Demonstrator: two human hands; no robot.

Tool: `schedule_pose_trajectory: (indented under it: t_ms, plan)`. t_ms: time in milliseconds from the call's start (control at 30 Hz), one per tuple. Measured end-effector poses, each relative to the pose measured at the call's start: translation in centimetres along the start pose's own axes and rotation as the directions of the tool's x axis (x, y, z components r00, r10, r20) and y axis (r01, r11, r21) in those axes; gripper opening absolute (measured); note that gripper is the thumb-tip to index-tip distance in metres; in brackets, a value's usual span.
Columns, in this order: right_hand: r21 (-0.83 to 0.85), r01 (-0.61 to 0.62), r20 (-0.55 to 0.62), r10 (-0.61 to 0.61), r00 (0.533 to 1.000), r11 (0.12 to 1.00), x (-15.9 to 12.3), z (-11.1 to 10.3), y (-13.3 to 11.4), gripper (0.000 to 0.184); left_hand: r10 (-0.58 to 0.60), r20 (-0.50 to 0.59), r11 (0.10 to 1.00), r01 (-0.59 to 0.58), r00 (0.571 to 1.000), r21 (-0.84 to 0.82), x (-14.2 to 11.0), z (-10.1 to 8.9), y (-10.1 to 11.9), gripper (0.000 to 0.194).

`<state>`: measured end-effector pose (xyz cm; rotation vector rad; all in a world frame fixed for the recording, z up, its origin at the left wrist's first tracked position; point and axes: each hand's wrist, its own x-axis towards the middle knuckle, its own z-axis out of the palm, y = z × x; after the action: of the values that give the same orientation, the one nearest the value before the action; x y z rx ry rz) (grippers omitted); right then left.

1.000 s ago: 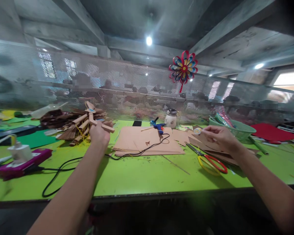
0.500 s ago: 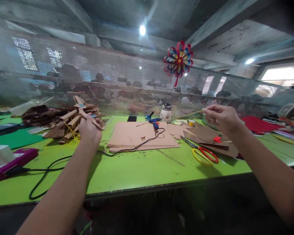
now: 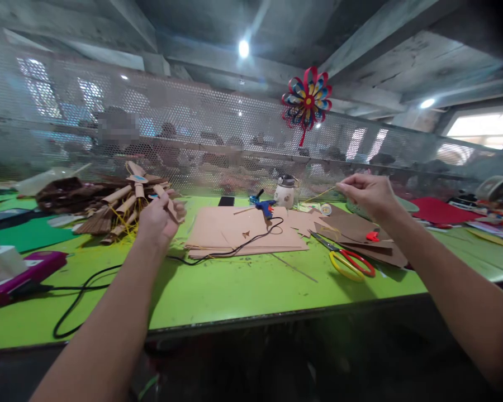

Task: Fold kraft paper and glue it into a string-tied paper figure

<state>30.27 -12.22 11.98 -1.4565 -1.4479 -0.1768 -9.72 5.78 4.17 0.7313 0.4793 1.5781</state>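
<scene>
My left hand (image 3: 157, 218) is closed round a brown paper-roll windmill piece (image 3: 140, 187), held above the green table (image 3: 235, 296) beside a heap of similar paper rolls (image 3: 109, 209). My right hand (image 3: 366, 195) is raised over brown card sheets (image 3: 360, 234), its fingers pinched on a thin yellow string (image 3: 318, 195) that runs left toward a small spool (image 3: 326, 209). A stack of tan card (image 3: 238, 231) lies between the two hands.
Yellow-and-red scissors (image 3: 352, 265) lie right of centre. A blue glue gun (image 3: 262, 205) with a black cable (image 3: 88, 285), a white jar (image 3: 285, 192), a magenta box (image 3: 20, 271) and red paper (image 3: 438, 212) are on the table. A mesh screen (image 3: 218, 134) carries a paper pinwheel (image 3: 307, 102).
My right hand lifted from the card sheets, drawing the yellow string up and out from the spool. My left hand stayed by the paper rolls with its piece.
</scene>
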Motion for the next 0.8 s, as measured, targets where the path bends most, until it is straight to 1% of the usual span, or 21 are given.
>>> schedule_pose_trajectory:
  t_ms: [33, 100, 133, 167, 233, 267, 300, 333, 400, 500, 533, 567, 633, 700, 800]
  plan:
    - [0.027, -0.049, -0.055, 0.05, 0.997, 0.998, 0.0, -0.2, 1.0, 0.021, 0.001, 0.028, 1.0, -0.001, 1.0, 0.011, 0.1, -0.2, 0.1, 0.02]
    - [0.085, -0.138, -0.073, 0.144, 0.987, 0.987, -0.3, -0.9, 2.8, 0.024, 0.016, 0.068, 1.0, -0.017, 0.998, 0.015, 0.3, -0.5, 0.4, 0.02]
    - [0.106, -0.174, -0.029, 0.178, 0.984, 0.979, -0.5, -1.4, 3.5, 0.025, 0.032, 0.071, 0.999, -0.033, 0.997, 0.013, 0.4, -0.6, 0.6, 0.02]
    - [0.112, -0.207, 0.047, 0.203, 0.978, 0.972, -0.8, -1.9, 4.1, 0.025, 0.051, 0.066, 0.999, -0.052, 0.997, 0.013, 0.5, -0.7, 0.8, 0.019]
    - [0.101, -0.269, 0.208, 0.244, 0.947, 0.958, -1.4, -3.0, 5.3, 0.026, 0.091, 0.03, 0.995, -0.092, 0.995, 0.023, 0.5, -0.8, 1.1, 0.018]
    - [0.094, -0.295, 0.268, 0.261, 0.927, 0.951, -1.7, -3.6, 5.8, 0.026, 0.105, 0.005, 0.994, -0.105, 0.994, 0.028, 0.4, -0.8, 1.3, 0.017]
    - [0.099, -0.315, 0.3, 0.273, 0.914, 0.944, -1.9, -4.2, 6.2, 0.025, 0.111, -0.022, 0.993, -0.11, 0.994, 0.03, 0.4, -0.7, 1.4, 0.017]
    - [0.118, -0.326, 0.304, 0.278, 0.911, 0.938, -2.0, -4.7, 6.6, 0.024, 0.109, -0.046, 0.994, -0.108, 0.993, 0.032, 0.3, -0.6, 1.5, 0.017]
    - [0.181, -0.318, 0.258, 0.267, 0.928, 0.931, -1.9, -5.6, 7.1, 0.021, 0.098, -0.077, 0.995, -0.096, 0.992, 0.035, 0.1, -0.5, 1.6, 0.018]
    - [0.328, -0.258, 0.134, 0.226, 0.965, 0.909, -1.0, -6.8, 7.0, 0.016, 0.076, -0.068, 0.997, -0.074, 0.995, 0.028, 0.1, -0.4, 1.4, 0.019]
    - [0.375, -0.256, 0.125, 0.225, 0.966, 0.891, -0.7, -7.1, 6.7, 0.015, 0.057, -0.055, 0.998, -0.056, 0.997, 0.025, 0.1, -0.3, 1.2, 0.018]
    - [0.417, -0.27, 0.143, 0.231, 0.962, 0.868, -0.4, -7.3, 6.4, 0.014, 0.033, -0.039, 0.999, -0.032, 0.999, 0.022, 0.2, -0.3, 1.1, 0.018]
    - [0.457, -0.347, 0.249, 0.256, 0.934, 0.819, -0.3, -7.2, 5.5, 0.017, -0.011, -0.013, 1.0, 0.012, 1.0, 0.017, 0.3, -0.3, 0.8, 0.019]
    - [0.43, -0.419, 0.366, 0.27, 0.891, 0.799, -0.8, -6.5, 4.5, 0.021, -0.035, 0.017, 0.999, 0.035, 0.999, 0.015, 0.5, -0.4, 0.7, 0.021]
    - [0.322, -0.444, 0.522, 0.234, 0.82, 0.836, -2.2, -4.7, 3.4, 0.025, -0.004, 0.038, 1.0, 0.004, 0.999, -0.009, 0.6, -0.5, 0.7, 0.02]
